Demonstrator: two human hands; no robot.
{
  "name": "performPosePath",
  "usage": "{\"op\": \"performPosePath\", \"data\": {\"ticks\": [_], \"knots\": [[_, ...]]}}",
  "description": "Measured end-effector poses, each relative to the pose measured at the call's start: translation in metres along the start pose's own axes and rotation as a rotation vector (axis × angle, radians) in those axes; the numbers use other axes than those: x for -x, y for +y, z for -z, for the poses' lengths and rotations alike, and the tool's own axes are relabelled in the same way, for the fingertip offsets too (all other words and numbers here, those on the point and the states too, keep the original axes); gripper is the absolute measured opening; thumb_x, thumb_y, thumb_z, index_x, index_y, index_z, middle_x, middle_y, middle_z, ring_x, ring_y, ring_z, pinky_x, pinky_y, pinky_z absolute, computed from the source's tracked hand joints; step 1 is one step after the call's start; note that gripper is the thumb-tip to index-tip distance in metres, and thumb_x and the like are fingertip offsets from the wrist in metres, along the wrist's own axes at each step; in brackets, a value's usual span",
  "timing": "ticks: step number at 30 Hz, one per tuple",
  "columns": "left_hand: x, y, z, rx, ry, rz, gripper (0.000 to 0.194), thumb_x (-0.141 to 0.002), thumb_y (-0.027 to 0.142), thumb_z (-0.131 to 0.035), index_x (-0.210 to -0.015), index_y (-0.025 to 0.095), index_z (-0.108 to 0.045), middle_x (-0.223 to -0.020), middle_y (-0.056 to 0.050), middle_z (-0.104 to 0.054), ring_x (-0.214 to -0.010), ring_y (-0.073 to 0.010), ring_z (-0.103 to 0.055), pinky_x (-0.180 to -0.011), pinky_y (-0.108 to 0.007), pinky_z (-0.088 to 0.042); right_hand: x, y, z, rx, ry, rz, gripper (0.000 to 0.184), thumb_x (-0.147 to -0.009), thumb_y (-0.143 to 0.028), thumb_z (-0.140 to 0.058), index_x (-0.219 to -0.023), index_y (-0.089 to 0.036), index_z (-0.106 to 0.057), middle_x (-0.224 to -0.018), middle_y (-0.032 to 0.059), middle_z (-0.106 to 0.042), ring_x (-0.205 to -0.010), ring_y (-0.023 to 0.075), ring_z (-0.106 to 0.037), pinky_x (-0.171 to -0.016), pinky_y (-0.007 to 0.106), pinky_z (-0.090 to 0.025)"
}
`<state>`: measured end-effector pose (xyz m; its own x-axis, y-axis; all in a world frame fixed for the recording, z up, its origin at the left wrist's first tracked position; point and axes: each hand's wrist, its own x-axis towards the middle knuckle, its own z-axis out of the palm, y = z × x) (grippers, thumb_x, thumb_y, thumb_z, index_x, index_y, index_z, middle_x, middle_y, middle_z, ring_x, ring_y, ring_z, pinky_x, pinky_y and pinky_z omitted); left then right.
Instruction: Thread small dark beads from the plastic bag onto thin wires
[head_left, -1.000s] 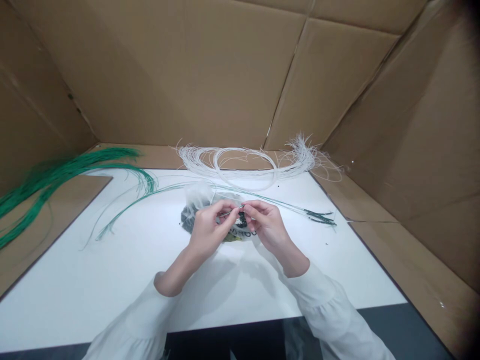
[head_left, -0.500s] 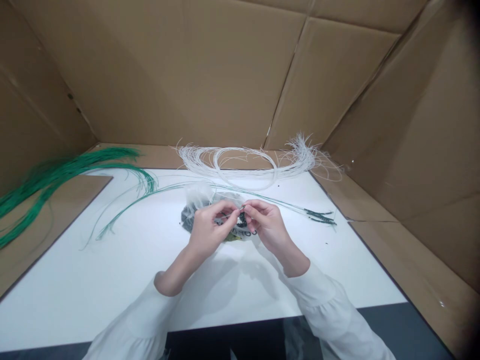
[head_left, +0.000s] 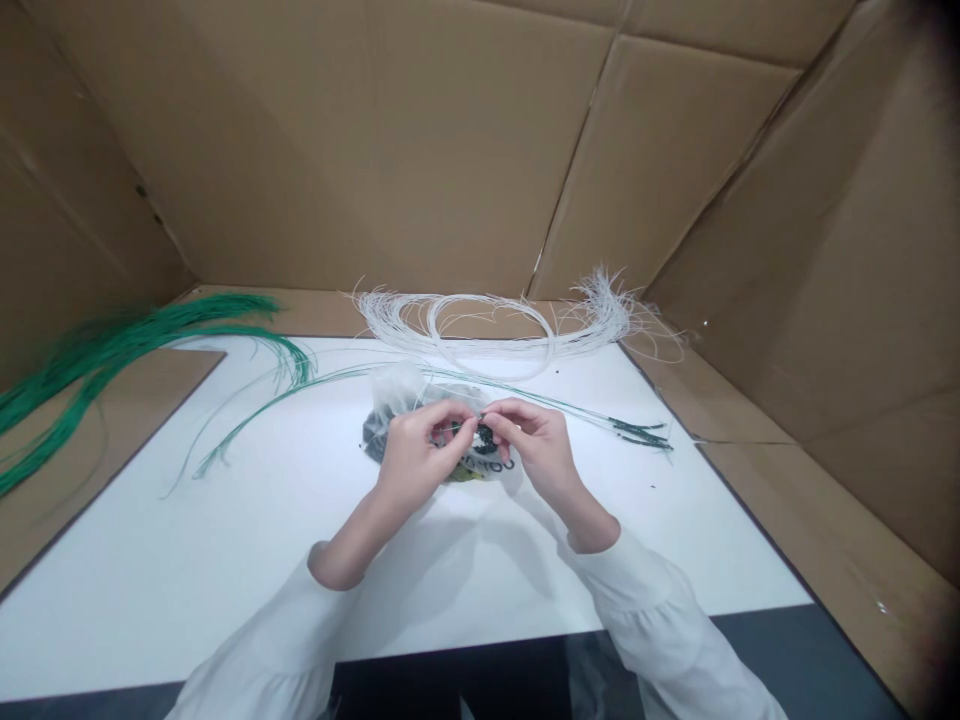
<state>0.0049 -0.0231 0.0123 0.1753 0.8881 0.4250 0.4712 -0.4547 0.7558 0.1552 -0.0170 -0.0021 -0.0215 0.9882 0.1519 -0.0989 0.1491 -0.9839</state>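
Note:
Over a clear plastic bag (head_left: 395, 388) of small dark pieces, both hands meet with their fingertips nearly touching. My left hand (head_left: 424, 448) is closed in a pinch on a thin strand (head_left: 450, 430). My right hand (head_left: 541, 450) pinches a tiny dark bead-like piece (head_left: 481, 416) at the strand's tip. Just below the fingertips, dark beads (head_left: 486, 440) show against the bag; whether they hang from the strand or lie in the bag I cannot tell. Behind the bag run thin green strands (head_left: 322, 377), whose right ends carry dark bead-like sections (head_left: 637, 432).
A coiled bundle of white strands (head_left: 491, 345) lies along the back edge of the white tabletop (head_left: 247, 570). To the left, a thick bunch of green strands (head_left: 112, 355) rests on cardboard. Cardboard walls (head_left: 360, 150) enclose the back and sides.
My right hand's fingertips have shifted slightly left, closer to the left ones. More dark beads and bag lettering show beneath them. The left hand has barely moved.

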Motion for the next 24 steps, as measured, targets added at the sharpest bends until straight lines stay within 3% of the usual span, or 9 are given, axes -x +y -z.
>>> {"op": "performPosePath", "data": {"ticks": [8,14,18,24], "knots": [[-0.002,-0.005,0.000,0.038,-0.047,0.007,0.017,-0.080,0.029,-0.054,-0.079,0.018,-0.067,-0.075,-0.001,-0.070,-0.062,-0.0118,-0.058,-0.062,-0.021,-0.045,-0.002,-0.007,0.004,0.091,-0.037,0.026,0.013,-0.064,-0.029,-0.070,-0.069,-0.018,-0.069,-0.060,-0.0004,-0.062,-0.037,0.0060,-0.044,-0.036,0.021,-0.036],[-0.004,-0.007,0.001,0.151,-0.115,0.082,0.023,-0.076,0.033,-0.059,-0.090,0.019,-0.070,-0.087,-0.003,-0.072,-0.075,-0.0176,-0.065,-0.068,-0.025,-0.050,-0.004,-0.007,0.009,0.172,-0.014,0.066,0.012,-0.062,-0.030,-0.071,-0.062,-0.019,-0.070,-0.064,0.0031,-0.063,-0.051,0.0111,-0.050,-0.038,0.021,-0.038],[-0.005,-0.009,0.002,0.174,-0.138,0.075,0.017,-0.074,0.031,-0.062,-0.082,0.020,-0.072,-0.086,-0.003,-0.072,-0.074,-0.0181,-0.066,-0.069,-0.025,-0.050,-0.004,-0.006,0.011,0.278,-0.030,0.108,0.013,-0.064,-0.031,-0.070,-0.062,-0.018,-0.070,-0.063,0.0031,-0.062,-0.054,0.0121,-0.052,-0.042,0.022,-0.039],[-0.010,-0.018,0.005,0.254,-0.201,0.177,0.022,-0.071,0.037,-0.063,-0.076,0.017,-0.071,-0.074,-0.004,-0.071,-0.065,-0.0169,-0.064,-0.061,-0.025,-0.050,-0.009,-0.007,0.014,0.152,-0.133,-0.050,0.018,-0.062,-0.034,-0.070,-0.060,-0.016,-0.067,-0.057,0.0001,-0.060,-0.042,0.0074,-0.044,-0.041,0.023,-0.037]]}}
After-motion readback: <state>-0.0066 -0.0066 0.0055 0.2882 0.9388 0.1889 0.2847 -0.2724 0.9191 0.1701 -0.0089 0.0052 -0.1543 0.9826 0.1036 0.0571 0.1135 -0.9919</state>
